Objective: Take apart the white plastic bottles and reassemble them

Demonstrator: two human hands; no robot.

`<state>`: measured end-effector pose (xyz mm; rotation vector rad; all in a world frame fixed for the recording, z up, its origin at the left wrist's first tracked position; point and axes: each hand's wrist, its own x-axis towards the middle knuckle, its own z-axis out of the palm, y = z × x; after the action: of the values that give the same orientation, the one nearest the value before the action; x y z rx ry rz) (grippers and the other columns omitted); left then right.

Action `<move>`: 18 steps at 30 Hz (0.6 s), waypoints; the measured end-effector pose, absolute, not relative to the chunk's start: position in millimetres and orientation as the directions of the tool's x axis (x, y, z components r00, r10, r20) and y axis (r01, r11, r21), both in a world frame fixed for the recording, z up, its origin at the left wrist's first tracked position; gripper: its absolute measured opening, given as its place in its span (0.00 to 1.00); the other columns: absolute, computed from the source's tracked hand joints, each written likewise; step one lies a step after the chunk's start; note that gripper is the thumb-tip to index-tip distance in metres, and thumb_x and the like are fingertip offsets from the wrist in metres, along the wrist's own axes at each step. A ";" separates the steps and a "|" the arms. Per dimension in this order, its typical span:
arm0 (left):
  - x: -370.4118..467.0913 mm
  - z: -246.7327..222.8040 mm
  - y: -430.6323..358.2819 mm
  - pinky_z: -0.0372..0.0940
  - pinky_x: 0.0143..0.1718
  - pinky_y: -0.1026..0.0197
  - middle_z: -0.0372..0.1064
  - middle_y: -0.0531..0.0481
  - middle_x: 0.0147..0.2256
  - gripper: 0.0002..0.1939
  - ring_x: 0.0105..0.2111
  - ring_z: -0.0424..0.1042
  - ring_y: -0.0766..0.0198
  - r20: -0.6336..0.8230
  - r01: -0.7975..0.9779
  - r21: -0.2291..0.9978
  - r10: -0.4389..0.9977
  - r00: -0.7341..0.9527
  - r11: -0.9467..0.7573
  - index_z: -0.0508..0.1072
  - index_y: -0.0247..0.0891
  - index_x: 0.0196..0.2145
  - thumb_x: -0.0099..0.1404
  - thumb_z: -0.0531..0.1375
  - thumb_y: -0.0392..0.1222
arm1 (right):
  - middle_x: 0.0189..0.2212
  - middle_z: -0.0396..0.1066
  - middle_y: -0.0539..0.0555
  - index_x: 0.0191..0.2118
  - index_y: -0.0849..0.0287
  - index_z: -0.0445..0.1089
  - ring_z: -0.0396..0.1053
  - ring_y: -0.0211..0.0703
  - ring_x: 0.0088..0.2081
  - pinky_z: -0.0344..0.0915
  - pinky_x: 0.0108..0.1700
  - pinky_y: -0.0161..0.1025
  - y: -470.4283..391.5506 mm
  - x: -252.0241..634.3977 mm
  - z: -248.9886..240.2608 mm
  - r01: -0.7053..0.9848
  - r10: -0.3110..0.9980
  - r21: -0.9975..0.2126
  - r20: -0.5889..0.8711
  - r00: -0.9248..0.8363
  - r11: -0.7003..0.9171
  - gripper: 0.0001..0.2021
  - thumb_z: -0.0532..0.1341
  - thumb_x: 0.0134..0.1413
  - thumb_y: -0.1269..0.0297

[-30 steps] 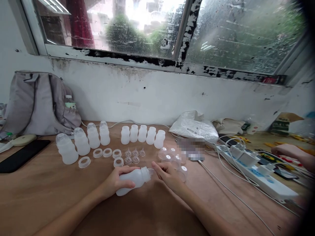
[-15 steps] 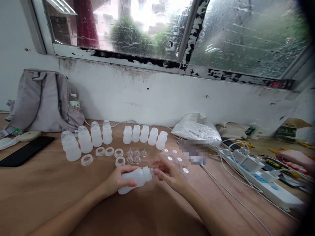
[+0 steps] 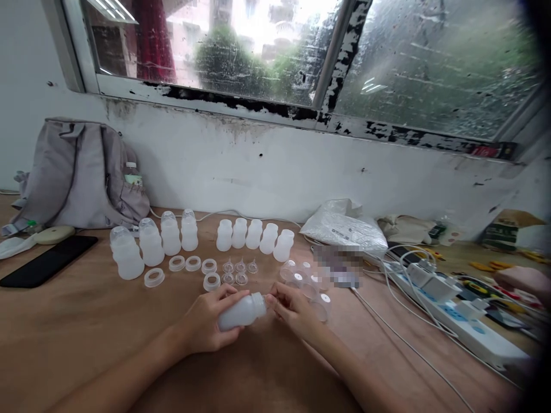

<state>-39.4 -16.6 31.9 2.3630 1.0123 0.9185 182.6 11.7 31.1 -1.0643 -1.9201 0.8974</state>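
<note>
My left hand is wrapped round a frosted white bottle, which lies tilted with its ringed neck to the right. At that neck, the fingertips of my right hand pinch the clear nipple, mostly hidden by the fingers. Clear nipples stand just behind the bottle, beside several white rings. Uncapped bottles form a row farther back. Capped bottles stand at the left. Clear domed caps lie right of my right hand.
A grey backpack and a black phone are at the left. At the right are a plastic bag, a white power strip and loose cables. Part of another person's hand shows at the far right edge.
My left hand has shifted slightly right and its grip round the bottle has changed, with the thumb lower. My right fingers have closed more tightly at the nipple.
</note>
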 end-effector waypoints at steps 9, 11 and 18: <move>-35.4 34.9 -12.0 0.61 0.43 0.59 0.66 0.50 0.42 0.25 0.40 0.66 0.60 0.230 0.403 0.792 0.835 0.500 -0.459 0.65 0.43 0.48 0.51 0.60 0.44 | 0.37 0.67 0.53 0.44 0.54 0.66 0.65 0.41 0.32 0.62 0.28 0.34 1.6 175.3 45.4 0.273 0.852 -0.907 0.150 -0.502 0.321 0.18 0.60 0.46 0.56; -35.5 33.7 -12.9 0.61 0.44 0.59 0.67 0.50 0.43 0.25 0.41 0.67 0.59 0.230 0.404 0.790 0.834 0.502 -0.461 0.64 0.43 0.48 0.51 0.60 0.43 | 0.34 0.69 0.53 0.42 0.56 0.68 0.65 0.42 0.32 0.61 0.30 0.35 -0.3 174.4 44.4 0.347 0.851 -0.879 0.113 -0.513 0.326 0.17 0.60 0.45 0.55; -37.0 16.0 -5.6 0.64 0.41 0.65 0.64 0.48 0.45 0.30 0.42 0.67 0.62 0.401 0.341 0.634 0.671 0.623 -0.695 0.55 0.46 0.55 0.55 0.58 0.42 | 0.35 0.66 0.55 0.42 0.58 0.68 0.64 0.44 0.36 0.62 0.35 0.36 -6.2 179.9 43.0 0.467 0.924 -0.867 -0.021 -0.382 0.173 0.21 0.61 0.43 0.51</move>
<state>-37.0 -5.6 16.0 2.3397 0.7949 0.8683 179.9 -6.2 43.0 -1.3069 -1.9297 1.1359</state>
